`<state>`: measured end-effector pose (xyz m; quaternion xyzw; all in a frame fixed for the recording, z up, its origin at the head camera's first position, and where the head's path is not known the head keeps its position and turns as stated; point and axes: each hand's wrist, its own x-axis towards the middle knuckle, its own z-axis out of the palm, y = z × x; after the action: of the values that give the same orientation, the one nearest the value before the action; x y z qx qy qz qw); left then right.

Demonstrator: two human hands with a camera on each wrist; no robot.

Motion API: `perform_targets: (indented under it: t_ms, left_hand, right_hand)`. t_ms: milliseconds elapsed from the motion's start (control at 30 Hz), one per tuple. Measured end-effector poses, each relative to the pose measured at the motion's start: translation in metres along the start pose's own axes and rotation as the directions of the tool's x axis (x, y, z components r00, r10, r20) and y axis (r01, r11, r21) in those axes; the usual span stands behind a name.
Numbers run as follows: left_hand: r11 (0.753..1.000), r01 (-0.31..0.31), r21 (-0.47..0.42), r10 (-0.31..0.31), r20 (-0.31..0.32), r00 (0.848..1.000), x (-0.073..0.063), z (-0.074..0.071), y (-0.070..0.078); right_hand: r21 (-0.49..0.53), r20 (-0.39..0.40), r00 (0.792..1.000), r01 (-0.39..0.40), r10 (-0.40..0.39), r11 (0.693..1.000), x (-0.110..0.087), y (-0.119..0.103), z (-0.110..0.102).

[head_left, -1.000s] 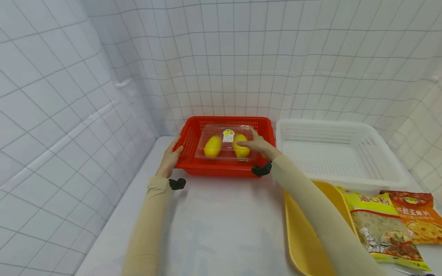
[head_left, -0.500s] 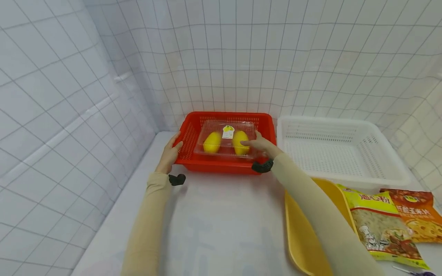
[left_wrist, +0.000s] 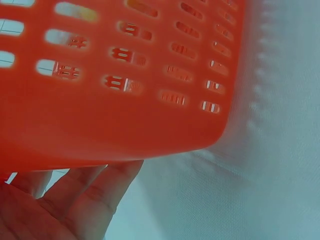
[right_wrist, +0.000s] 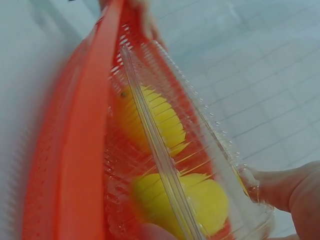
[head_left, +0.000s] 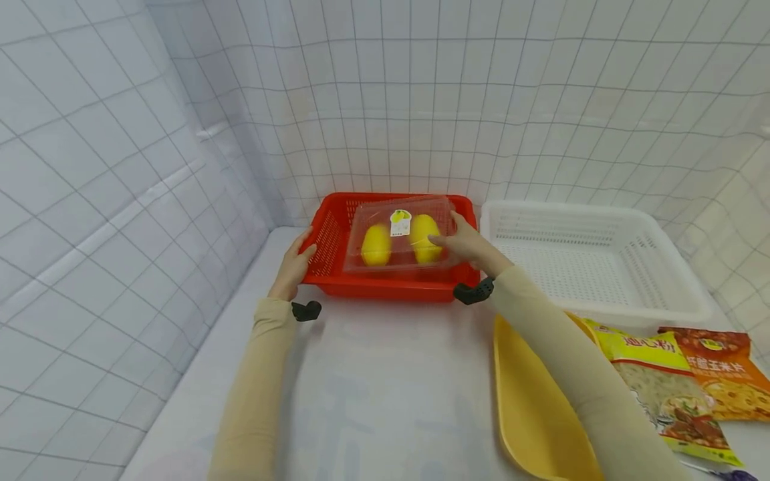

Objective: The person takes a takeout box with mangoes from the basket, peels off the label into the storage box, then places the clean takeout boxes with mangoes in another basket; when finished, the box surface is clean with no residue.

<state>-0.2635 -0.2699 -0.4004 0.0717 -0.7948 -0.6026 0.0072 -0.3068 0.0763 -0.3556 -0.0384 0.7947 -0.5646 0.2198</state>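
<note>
Gripping one clear box (head_left: 400, 249), the right hand (head_left: 475, 254) closes its thumb and fingers on the right end. The box contains two yellow fruits (head_left: 426, 239) and sits tilted, right end higher, at the mouth of one red basket (head_left: 385, 290). The left hand (head_left: 290, 270), fingers extended, touches the basket's left rim. One white basket (head_left: 562, 267) stands to the right.

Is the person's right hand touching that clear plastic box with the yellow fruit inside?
Touching. The right wrist view shows a digit of the right hand pressed against the edge of the clear plastic box, with no gap.
</note>
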Motion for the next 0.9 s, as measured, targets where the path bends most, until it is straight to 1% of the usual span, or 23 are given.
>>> perform_targets:
  t_ms: [100,133,167,300,467,667,733,833,900]
  left_hand:
    - [1.0,0.017,0.003,-0.017,0.0,1.0,0.001,-0.001,-0.001]
    - [1.0,0.016,0.009,-0.016,-0.004,1.0,0.003,-0.002,-0.004]
    - [1.0,0.019,0.013,-0.019,-0.009,1.0,0.007,-0.002,-0.009]
    - [1.0,0.024,0.019,-0.024,-0.008,1.0,0.008,-0.003,-0.011]
    - [1.0,0.007,0.019,-0.007,-0.003,1.0,0.009,-0.004,-0.01]
    - [1.0,0.008,0.0,-0.008,0.001,1.0,0.009,-0.003,-0.008]
    - [1.0,0.015,-0.007,-0.015,0.002,1.0,0.009,-0.003,-0.007]
    - [1.0,0.021,-0.003,-0.021,0.003,1.0,0.009,-0.002,-0.008]
    - [1.0,0.026,0.003,-0.026,0.005,1.0,0.01,-0.002,-0.008]
  right_hand:
    - [0.049,-0.022,0.999,0.05,-0.049,0.998,-0.009,-0.003,-0.008]
    - [0.066,-0.03,0.997,0.079,-0.077,0.995,-0.013,-0.004,-0.011]
    - [0.065,-0.042,0.994,0.101,-0.098,0.993,-0.017,-0.004,-0.015]
    - [0.046,-0.107,0.982,0.164,-0.158,0.985,-0.04,-0.005,-0.03]
    - [0.041,-0.164,0.965,0.216,-0.207,0.976,-0.075,0.005,-0.043]
    - [0.073,-0.197,0.939,0.3,-0.281,0.951,-0.119,0.023,-0.042]
    - [0.099,-0.19,0.933,0.327,-0.305,0.94,-0.133,0.03,-0.04]
    - [0.119,-0.17,0.929,0.35,-0.328,0.929,-0.152,0.041,-0.035]
    - [0.13,-0.148,0.933,0.347,-0.328,0.929,-0.165,0.049,-0.03]
